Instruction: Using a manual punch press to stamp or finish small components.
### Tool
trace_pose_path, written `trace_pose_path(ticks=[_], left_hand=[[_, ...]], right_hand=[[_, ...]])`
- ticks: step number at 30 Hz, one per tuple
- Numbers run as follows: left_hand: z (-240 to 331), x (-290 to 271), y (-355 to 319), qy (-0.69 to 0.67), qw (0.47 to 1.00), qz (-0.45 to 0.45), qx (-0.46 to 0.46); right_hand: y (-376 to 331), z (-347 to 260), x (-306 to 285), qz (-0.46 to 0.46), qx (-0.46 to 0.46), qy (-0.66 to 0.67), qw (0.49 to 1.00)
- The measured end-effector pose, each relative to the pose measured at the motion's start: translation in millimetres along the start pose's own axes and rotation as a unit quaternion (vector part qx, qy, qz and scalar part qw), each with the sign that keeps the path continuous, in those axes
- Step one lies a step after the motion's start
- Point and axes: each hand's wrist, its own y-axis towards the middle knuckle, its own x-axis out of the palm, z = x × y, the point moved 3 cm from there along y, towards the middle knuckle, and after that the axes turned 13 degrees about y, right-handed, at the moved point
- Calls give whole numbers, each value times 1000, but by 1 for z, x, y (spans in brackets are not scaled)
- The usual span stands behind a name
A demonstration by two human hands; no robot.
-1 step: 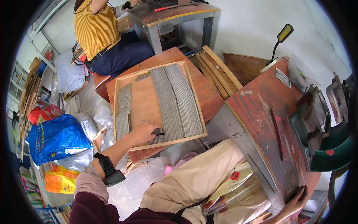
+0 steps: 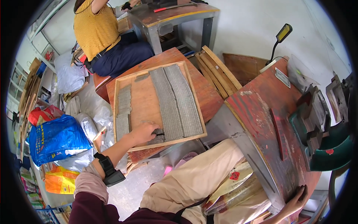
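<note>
A shallow wooden tray (image 2: 143,100) holds long, tight rows of small grey metal pieces (image 2: 182,100) on its right side. A shorter grey row (image 2: 124,108) runs along its left side, and a few pieces lie at the far edge. My left hand (image 2: 143,133) reaches over the tray's near edge, its fingers closed at a short group of darker metal pieces (image 2: 158,137). The fingertips partly cover what they hold. My right hand (image 2: 296,201) rests on the near edge of the right-hand red-brown table (image 2: 257,123), fingers apart and holding nothing.
Beneath the tray is a red-brown table (image 2: 203,95). A person in a striped yellow top (image 2: 93,31) sits beyond it. A green machine (image 2: 328,149) and a lamp (image 2: 284,33) stand at right. Blue bags (image 2: 57,138) lie left; wooden boards (image 2: 220,72) lean behind.
</note>
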Motion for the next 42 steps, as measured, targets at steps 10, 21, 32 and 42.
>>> trace_pose_path(ticks=[10, 21, 32, 42], left_hand=[[7, -45, 11, -191, 978, -37, -80], [317, -195, 100, -123, 907, 12, 402], [462, -149, 140, 63, 818, 73, 567], [417, -144, 130, -93, 865, 122, 478]], right_hand=[[-6, -26, 9, 35, -7, -29, 999], [-13, -65, 11, -67, 53, 117, 990], [2, -69, 43, -257, -95, 34, 961], [11, -74, 44, -242, -96, 51, 964]])
